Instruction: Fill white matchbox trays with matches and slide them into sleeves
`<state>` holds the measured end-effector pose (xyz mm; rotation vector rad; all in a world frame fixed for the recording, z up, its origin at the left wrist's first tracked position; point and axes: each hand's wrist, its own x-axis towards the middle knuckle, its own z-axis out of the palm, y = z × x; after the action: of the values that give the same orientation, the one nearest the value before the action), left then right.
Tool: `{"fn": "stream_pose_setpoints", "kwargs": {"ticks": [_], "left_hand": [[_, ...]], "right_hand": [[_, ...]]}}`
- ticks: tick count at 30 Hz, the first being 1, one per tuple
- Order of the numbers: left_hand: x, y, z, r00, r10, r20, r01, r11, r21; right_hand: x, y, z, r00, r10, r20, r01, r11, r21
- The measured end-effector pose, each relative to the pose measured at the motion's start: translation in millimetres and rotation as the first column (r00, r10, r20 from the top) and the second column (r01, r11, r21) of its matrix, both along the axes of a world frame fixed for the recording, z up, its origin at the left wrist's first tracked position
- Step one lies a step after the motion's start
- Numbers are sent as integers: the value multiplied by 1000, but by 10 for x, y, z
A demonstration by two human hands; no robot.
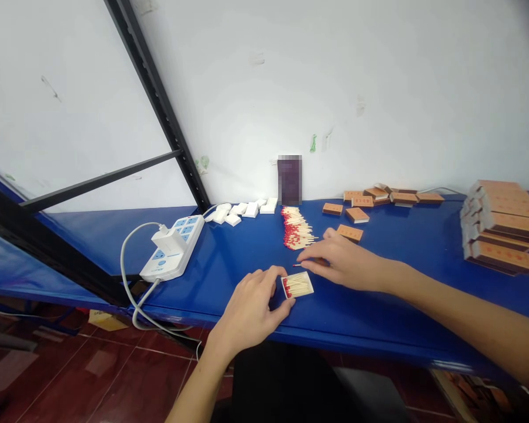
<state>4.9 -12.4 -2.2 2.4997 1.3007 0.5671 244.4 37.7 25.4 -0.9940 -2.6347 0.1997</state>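
A small white matchbox tray (311,283) lies on the blue table, with red-tipped matches (296,286) inside. My left hand (252,308) grips the tray's left end between thumb and fingers. Just above and right of it, my right hand (344,261) pinches a single match (297,265), its red head pointing left. Beyond both hands spreads a pile of loose matches (297,229), most of their red heads to the left. An orange matchbox sleeve (350,233) rests right behind my right hand.
White trays (247,210) lie along the wall at left, near a power strip (176,249) with a plug and cables. Orange matchboxes (381,194) are scattered at back right. Stacked matchboxes (502,226) stand far right. A black metal post (158,106) rises at left.
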Motion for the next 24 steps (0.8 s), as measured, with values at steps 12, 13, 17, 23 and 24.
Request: {"fn": "stream_pose_setpoints", "kwargs": {"ticks": [12, 13, 17, 23, 24], "left_hand": [[9, -8, -14, 1000, 13, -22, -12, 999, 46], [14, -8, -18, 1000, 18, -22, -17, 999, 52], [21, -5, -17, 1000, 15, -26, -13, 999, 51], [-22, -49, 1, 991, 84, 100, -92, 992, 83], [-14, -74, -11, 991, 70, 112, -83, 990, 116]], "right_hand": [[4, -1, -99, 991, -100, 91, 109, 988, -108], [-4, -37, -58, 995, -70, 64, 78, 987, -137], [-23, -113, 40, 997, 83, -1, -81, 967, -240], [-107, -246, 119, 972, 116, -203, -110, 993, 40], [-169, -331, 128, 948, 202, -247, -172, 975, 137]]}}
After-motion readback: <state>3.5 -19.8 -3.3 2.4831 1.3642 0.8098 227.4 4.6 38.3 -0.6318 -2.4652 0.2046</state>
